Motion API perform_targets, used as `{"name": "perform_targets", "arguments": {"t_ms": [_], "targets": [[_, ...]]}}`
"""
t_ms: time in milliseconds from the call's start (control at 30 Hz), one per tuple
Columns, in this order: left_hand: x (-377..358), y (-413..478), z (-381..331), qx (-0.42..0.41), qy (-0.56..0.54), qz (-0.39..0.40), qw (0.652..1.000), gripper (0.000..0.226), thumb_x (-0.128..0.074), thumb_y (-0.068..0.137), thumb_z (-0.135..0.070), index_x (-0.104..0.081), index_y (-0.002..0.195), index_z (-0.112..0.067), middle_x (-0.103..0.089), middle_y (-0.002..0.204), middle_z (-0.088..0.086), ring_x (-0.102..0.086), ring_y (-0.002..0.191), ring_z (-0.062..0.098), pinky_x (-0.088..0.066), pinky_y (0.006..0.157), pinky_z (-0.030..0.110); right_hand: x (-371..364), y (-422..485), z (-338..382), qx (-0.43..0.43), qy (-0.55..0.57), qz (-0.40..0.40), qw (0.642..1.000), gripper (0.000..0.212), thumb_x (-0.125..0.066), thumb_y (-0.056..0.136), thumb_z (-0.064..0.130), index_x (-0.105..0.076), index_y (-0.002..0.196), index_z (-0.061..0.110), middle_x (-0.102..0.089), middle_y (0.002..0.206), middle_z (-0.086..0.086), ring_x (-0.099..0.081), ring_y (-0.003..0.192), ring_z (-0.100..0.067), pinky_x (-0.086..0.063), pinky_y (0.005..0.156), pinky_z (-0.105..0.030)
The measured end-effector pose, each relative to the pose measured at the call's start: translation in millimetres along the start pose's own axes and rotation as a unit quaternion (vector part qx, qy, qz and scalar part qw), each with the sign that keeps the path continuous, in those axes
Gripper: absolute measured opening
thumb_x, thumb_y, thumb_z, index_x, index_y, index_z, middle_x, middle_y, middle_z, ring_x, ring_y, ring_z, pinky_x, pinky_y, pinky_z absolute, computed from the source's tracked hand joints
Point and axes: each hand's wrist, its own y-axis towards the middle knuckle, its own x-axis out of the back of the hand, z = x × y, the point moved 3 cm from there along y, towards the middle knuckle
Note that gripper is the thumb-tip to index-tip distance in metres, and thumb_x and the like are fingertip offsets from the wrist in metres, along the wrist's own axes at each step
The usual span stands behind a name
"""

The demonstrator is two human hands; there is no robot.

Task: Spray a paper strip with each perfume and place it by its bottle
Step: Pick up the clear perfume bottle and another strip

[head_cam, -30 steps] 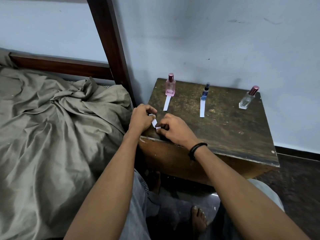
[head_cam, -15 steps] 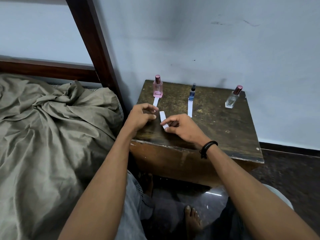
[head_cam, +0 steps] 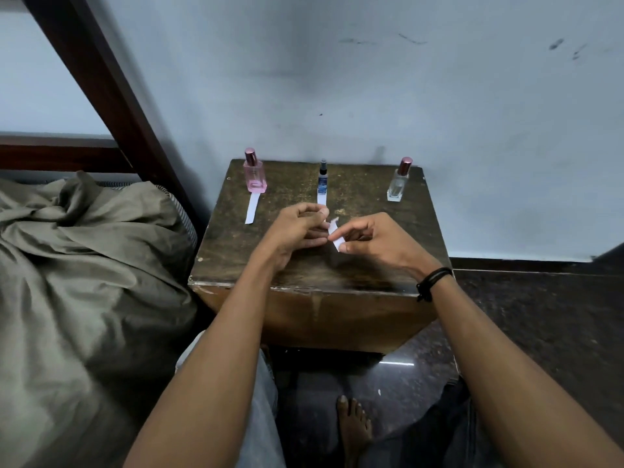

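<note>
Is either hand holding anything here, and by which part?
The right hand pinches a paper strip near its lower end; the left hand holds nothing visible.

Three bottles stand in a row at the back of the table [head_cam: 236, 251], against the wall.

From my seat, the left bottle [head_cam: 254, 172] and middle bottle [head_cam: 323, 177] each have a strip lying in front, [head_cam: 252, 208] and [head_cam: 322, 198]. The right bottle [head_cam: 398, 182] stands alone. My left hand [head_cam: 295, 228] and right hand [head_cam: 374, 239] meet over the table's middle, a strip [head_cam: 334, 233] between them. The bed [head_cam: 84, 265] lies left.
</note>
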Motion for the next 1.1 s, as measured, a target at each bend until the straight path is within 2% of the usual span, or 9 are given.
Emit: {"name": "perform_targets", "arguments": {"t_ms": [67, 133, 333, 500, 633, 700, 833, 933, 1100], "targets": [[-16.0, 1.3, 0.3, 0.014, -0.045, 0.020, 0.999, 0.028, -0.067, 0.093, -0.004, -0.066, 0.121, -0.007, -0.074, 0.090, 0.004, -0.073, 0.079, 0.014, -0.063, 0.082, 0.036, 6.3, -6.5, -4.5, -0.008, 0.001, 0.007, 1.000, 0.028, -0.078, 0.085, 0.005, -0.079, 0.100, 0.029, -0.077, 0.092, -0.005, -0.067, 0.078, -0.015, -0.051, 0.079, -0.027], [-28.3, 3.0, 1.1, 0.020, -0.063, 0.023, 0.998, 0.032, -0.067, 0.092, 0.000, -0.066, 0.122, -0.008, -0.076, 0.094, 0.007, -0.073, 0.086, 0.017, -0.062, 0.078, 0.033, 11.7, -11.5, -9.9, -0.021, 0.003, 0.016, 1.000, 0.024, -0.078, 0.086, 0.005, -0.079, 0.101, 0.024, -0.078, 0.095, -0.008, -0.070, 0.083, -0.026, -0.053, 0.082, -0.033], [-47.3, 11.2, 4.7, 0.034, -0.117, 0.006, 0.992, 0.036, -0.070, 0.087, 0.003, -0.070, 0.118, -0.015, -0.075, 0.093, 0.003, -0.072, 0.091, 0.015, -0.059, 0.090, 0.035, 28.4, -27.6, -27.0, -0.081, 0.046, 0.014, 0.996, 0.017, -0.074, 0.088, 0.002, -0.079, 0.101, 0.012, -0.078, 0.087, -0.002, -0.070, 0.082, -0.016, -0.052, 0.084, -0.027], [-53.0, 14.8, 2.6, -0.019, -0.015, -0.059, 0.998, 0.026, -0.073, 0.085, 0.006, -0.073, 0.109, -0.003, -0.073, 0.085, 0.007, -0.072, 0.084, 0.013, -0.062, 0.076, 0.025, 42.7, -31.2, -40.0, -0.132, 0.030, -0.020, 0.991, 0.014, -0.072, 0.088, -0.002, -0.075, 0.095, 0.009, -0.075, 0.079, -0.004, -0.067, 0.069, -0.010, -0.049, 0.065, -0.019], [-53.9, 20.6, 3.5, -0.095, 0.099, -0.121, 0.983, 0.020, -0.079, 0.081, 0.001, -0.076, 0.099, -0.008, -0.076, 0.087, 0.012, -0.074, 0.085, 0.020, -0.061, 0.081, 0.034, 48.3, -30.5, -47.1, -0.162, 0.016, -0.057, 0.985, 0.014, -0.075, 0.084, -0.004, -0.071, 0.096, 0.002, -0.076, 0.073, -0.005, -0.068, 0.060, -0.010, -0.049, 0.060, -0.019], [-57.2, 23.6, 4.0, -0.120, 0.157, -0.143, 0.970, 0.018, -0.082, 0.079, -0.006, -0.078, 0.095, -0.014, -0.076, 0.084, 0.006, -0.073, 0.083, 0.018, -0.061, 0.080, 0.031, 49.4, -30.1, -48.2, -0.174, 0.008, -0.072, 0.982, 0.015, -0.075, 0.082, -0.005, -0.071, 0.094, 0.001, -0.077, 0.074, -0.009, -0.069, 0.061, -0.012, -0.049, 0.060, -0.020], [-64.2, 26.1, 1.5, -0.148, 0.223, -0.179, 0.947, 0.017, -0.085, 0.078, -0.014, -0.077, 0.092, -0.020, -0.065, 0.074, -0.013, -0.060, 0.068, 0.001, -0.050, 0.070, 0.017, 49.2, -29.1, -52.2, -0.192, -0.018, -0.079, 0.978, 0.014, -0.078, 0.079, -0.001, -0.072, 0.088, 0.009, -0.077, 0.075, -0.010, -0.071, 0.067, -0.017, -0.051, 0.066, -0.028], [-67.4, 27.8, 2.3, -0.150, 0.259, -0.190, 0.935, 0.013, -0.085, 0.078, -0.017, -0.077, 0.088, -0.022, -0.064, 0.073, -0.014, -0.059, 0.069, 0.000, -0.050, 0.070, 0.020, 49.3, -29.8, -52.9, -0.199, -0.043, -0.089, 0.975, 0.014, -0.079, 0.079, 0.005, -0.073, 0.086, 0.014, -0.076, 0.071, -0.006, -0.072, 0.070, -0.020, -0.053, 0.073, -0.035], [-69.3, 30.9, 1.0, -0.155, 0.289, -0.177, 0.928, 0.009, -0.081, 0.083, -0.017, -0.080, 0.091, -0.020, -0.073, 0.081, -0.008, -0.065, 0.078, 0.004, -0.053, 0.080, 0.024, 48.7, -31.9, -47.1, -0.195, -0.108, -0.103, 0.969, 0.012, -0.081, 0.083, 0.012, -0.072, 0.087, 0.019, -0.075, 0.068, 0.002, -0.071, 0.066, -0.010, -0.052, 0.070, -0.026]]}}
